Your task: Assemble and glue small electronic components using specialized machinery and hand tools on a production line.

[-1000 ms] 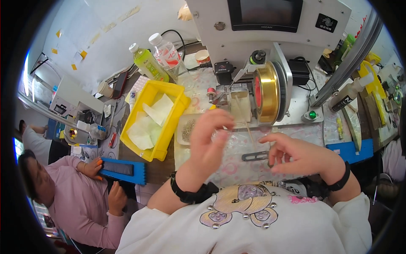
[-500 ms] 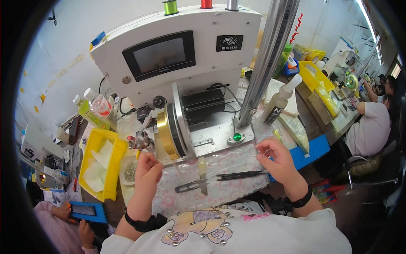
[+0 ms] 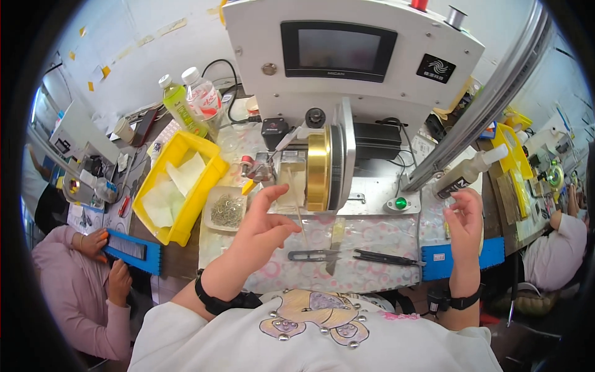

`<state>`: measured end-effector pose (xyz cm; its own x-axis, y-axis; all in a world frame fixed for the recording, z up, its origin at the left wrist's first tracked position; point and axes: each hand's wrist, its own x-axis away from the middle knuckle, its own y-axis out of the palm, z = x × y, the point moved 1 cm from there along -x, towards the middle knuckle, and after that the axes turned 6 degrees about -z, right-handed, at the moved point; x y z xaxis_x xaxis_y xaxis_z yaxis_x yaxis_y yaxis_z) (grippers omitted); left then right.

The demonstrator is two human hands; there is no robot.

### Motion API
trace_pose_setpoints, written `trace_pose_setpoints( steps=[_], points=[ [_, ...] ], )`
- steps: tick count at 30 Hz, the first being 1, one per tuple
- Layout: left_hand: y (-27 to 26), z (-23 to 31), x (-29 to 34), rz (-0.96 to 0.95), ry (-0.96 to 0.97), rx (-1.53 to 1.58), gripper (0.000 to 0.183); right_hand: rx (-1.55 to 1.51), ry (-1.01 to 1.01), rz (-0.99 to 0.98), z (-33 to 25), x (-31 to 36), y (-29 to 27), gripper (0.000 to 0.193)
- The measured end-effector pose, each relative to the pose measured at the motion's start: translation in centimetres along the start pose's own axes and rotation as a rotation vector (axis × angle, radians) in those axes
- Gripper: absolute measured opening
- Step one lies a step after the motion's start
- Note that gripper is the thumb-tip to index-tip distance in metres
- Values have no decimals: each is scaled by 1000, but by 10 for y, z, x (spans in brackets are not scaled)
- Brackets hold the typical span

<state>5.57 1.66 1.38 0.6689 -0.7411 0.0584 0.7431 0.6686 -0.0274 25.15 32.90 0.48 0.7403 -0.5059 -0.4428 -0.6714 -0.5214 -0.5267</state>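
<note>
My left hand (image 3: pixel 260 226) hovers left of the machine's gold ring (image 3: pixel 318 170); its thumb and forefinger are spread apart with nothing visible between them. Just beyond those fingertips a thin tan stick (image 3: pixel 297 208) slants down from the machine. Over to the right, my right hand (image 3: pixel 465 217) is raised near a bottle with a white cap (image 3: pixel 468 173); its fingers curl toward the thumb, and anything held there is too small to make out. On the patterned mat between my hands lie small thread snips (image 3: pixel 307 255) and black tweezers (image 3: pixel 387 257).
The white machine (image 3: pixel 260 56) with a dark screen (image 3: pixel 338 51) fills the far side. A square dish of small metal hooks (image 3: pixel 227 211) and a yellow bin (image 3: pixel 214 170) stand left. A slanted metal post (image 3: pixel 480 93) rises at right. A co-worker (image 3: pixel 87 279) sits at left.
My view has swung rightward, shifting the scene within it. My left hand has opened from a pinch, its forefinger now stretched toward the machine. The right hand stays raised and curled.
</note>
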Motion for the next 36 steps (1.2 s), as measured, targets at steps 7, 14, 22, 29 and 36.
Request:
trace_pose_setpoints(
  steps=[7,14,22,29,36],
  points=[
    [1,12,-7,-55,4,250,79,77,-3,-43,-1,8,5,30],
    [6,16,-41,-1,-118,57,72,60,29,-82,-10,3,12,30],
    [-9,4,-24,80,88,-439,33,-13,101,-50,7,2,6,45],
    [-18,17,-28,389,341,-667,21,-423,357,-37,22,-11,5,49],
    [-32,16,-23,394,409,-649,23,-86,270,3,13,-29,5,50]
  ],
)
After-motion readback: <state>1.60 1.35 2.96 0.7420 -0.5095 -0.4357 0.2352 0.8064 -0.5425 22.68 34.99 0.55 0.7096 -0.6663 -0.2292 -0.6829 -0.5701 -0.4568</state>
